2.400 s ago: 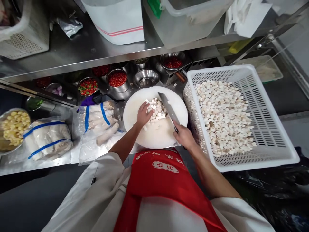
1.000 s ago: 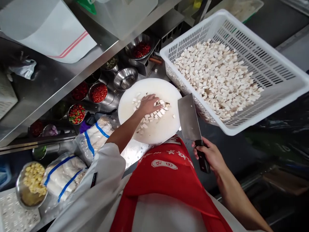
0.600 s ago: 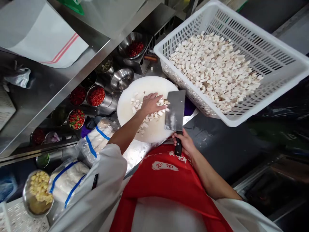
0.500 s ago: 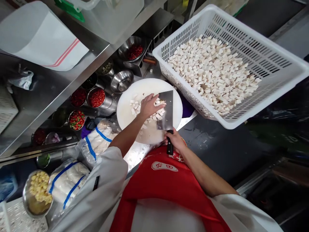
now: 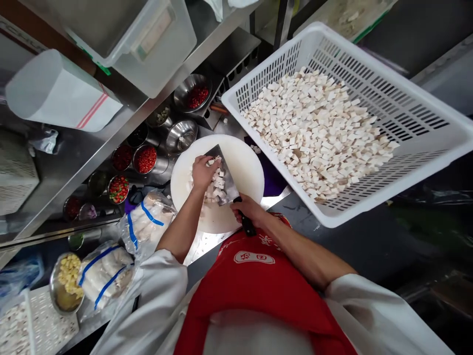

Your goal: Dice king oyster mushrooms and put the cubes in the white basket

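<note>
A round white cutting board (image 5: 247, 165) lies on the steel counter with a heap of white cubes (image 5: 216, 186) on it. My left hand (image 5: 202, 171) is cupped over the cubes, pressing them against the flat blade of a cleaver (image 5: 226, 180). My right hand (image 5: 250, 209) grips the cleaver's black handle, the blade slid under the pile. Just right of the board sits a large white slotted basket (image 5: 414, 128), filled with several more white cubes (image 5: 318, 133).
Small steel bowls of chopped red chilli (image 5: 145, 159) and other garnishes line the counter behind the board. Bagged white food (image 5: 146, 222) and a bowl of yellow pieces (image 5: 66, 282) lie to the left. A shelf above holds a plastic bin (image 5: 148, 44).
My right hand brought the cleaver from the counter's right edge onto the board and slid its blade under the cubes. My left hand curled over the pile, gathering it against the blade.
</note>
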Demonstrator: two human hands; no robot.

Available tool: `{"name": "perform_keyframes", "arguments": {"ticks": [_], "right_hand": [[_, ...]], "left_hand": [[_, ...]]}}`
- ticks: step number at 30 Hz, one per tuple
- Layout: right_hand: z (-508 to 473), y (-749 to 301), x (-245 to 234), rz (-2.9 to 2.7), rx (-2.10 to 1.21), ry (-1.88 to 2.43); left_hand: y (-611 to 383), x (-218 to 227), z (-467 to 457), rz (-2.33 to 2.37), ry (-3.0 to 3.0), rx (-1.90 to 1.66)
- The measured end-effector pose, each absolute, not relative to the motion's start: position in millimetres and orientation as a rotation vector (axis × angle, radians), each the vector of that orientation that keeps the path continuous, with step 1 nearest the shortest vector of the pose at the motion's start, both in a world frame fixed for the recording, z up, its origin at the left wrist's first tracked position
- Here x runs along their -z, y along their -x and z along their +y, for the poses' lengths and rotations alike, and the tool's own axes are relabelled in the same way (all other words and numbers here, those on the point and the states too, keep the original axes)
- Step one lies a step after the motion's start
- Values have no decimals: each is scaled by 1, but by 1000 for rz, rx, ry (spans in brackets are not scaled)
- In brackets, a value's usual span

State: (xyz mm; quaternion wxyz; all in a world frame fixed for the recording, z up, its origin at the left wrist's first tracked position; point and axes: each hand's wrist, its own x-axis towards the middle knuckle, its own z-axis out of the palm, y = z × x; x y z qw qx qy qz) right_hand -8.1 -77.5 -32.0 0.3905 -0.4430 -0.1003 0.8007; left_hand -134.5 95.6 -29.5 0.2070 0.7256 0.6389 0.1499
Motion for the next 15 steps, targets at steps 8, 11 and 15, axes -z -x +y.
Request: {"name": "perform_keyframes", "arguments": {"ticks": [8, 11, 15], "right_hand": [[-53, -73, -37, -287, -1926, 936], [-40, -119, -53, -298, -1747, 1011], [-19, -175, -53, -250, -1499, 1156]], "left_hand": [[37, -58, 147, 1671, -2282, -445], [-27, -57, 174, 1385, -2321, -538], [-106, -37, 168, 1098, -2313, -507]]}}
